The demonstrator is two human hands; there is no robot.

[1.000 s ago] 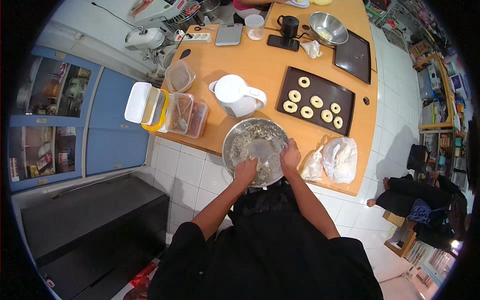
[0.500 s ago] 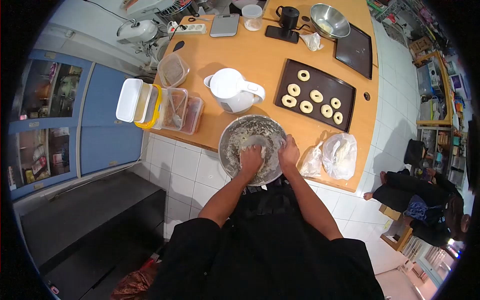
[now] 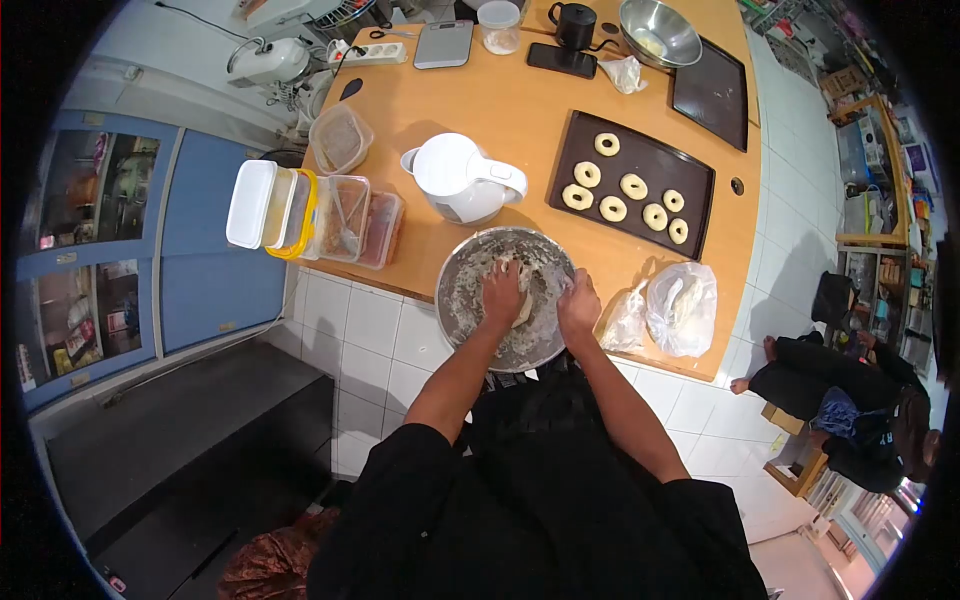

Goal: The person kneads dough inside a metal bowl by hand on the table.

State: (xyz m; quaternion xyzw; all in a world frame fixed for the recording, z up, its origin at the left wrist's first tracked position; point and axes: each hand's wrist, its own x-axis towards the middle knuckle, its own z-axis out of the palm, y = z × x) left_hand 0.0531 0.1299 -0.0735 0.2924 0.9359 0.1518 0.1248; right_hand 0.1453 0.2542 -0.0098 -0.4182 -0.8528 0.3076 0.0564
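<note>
A steel mixing bowl [image 3: 458, 330] stands at the table's near edge, its inside smeared with sticky dough and flour. Down inside it, my left hand [image 3: 503, 292] presses on a pale lump of dough [image 3: 525, 308], fingers apart and pointing away from me. The hand partly covers the lump. My right hand [image 3: 578, 308] is closed around the bowl's right rim. Just behind the bowl is a white electric kettle [image 3: 452, 175]. To the right of my right hand lie a tied plastic bag [image 3: 626, 322] and a larger clear bag [image 3: 683, 310] with pale contents.
A dark baking tray [image 3: 640, 165] carries several dough rings. Farther back are another tray [image 3: 712, 95], a steel bowl [image 3: 660, 35], a black gooseneck kettle [image 3: 575, 25] and a scale [image 3: 443, 45]. Plastic containers [image 3: 340, 215] line the left edge. Another person [image 3: 850, 395] sits at the right.
My left hand has moved slightly away from me inside the bowl, and its fingers reach farther forward. My right hand stays on the rim. The view has shifted slightly.
</note>
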